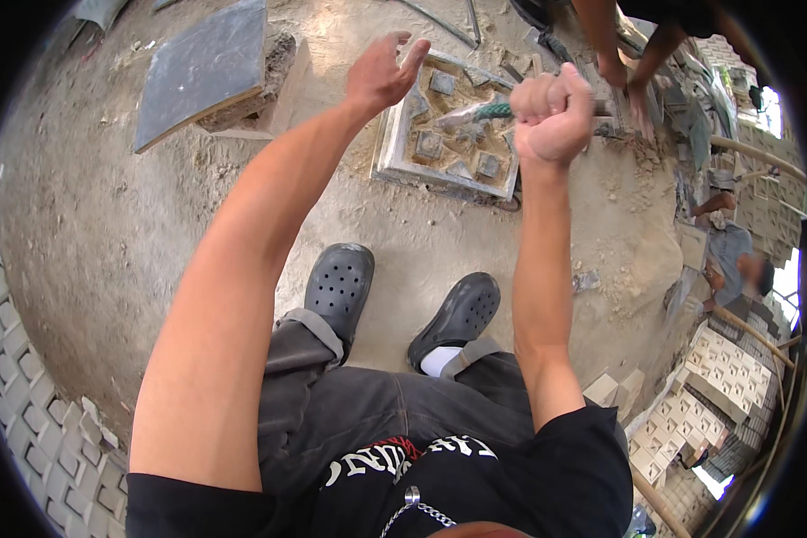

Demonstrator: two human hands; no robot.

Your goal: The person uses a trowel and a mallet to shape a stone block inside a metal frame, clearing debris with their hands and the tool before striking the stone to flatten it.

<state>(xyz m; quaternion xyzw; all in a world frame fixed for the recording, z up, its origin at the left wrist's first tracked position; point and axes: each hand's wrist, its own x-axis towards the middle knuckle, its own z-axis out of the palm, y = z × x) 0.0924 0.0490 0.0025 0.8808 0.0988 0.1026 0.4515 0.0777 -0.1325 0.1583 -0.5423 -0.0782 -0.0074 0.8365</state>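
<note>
My right hand (553, 117) is closed around a pointed metal tool with a green-wrapped handle (491, 111). Its pale, blurred tip points left over a square mold (388, 148) lying on the ground. Inside the mold, sandy material surrounds several raised grey blocks (429, 144). My left hand (386, 72) is empty, held above the mold's far left corner with thumb and fingers apart. Whether the tool's tip touches the mold's contents I cannot tell.
Left of the mold, a dark square plate (202, 72) leans on a rough block. Another person's hands (626, 94) reach down at the far right. A second person (733, 255) crouches further right. Stacked patterned blocks (722, 377) stand at right, more blocks (40, 421) at lower left.
</note>
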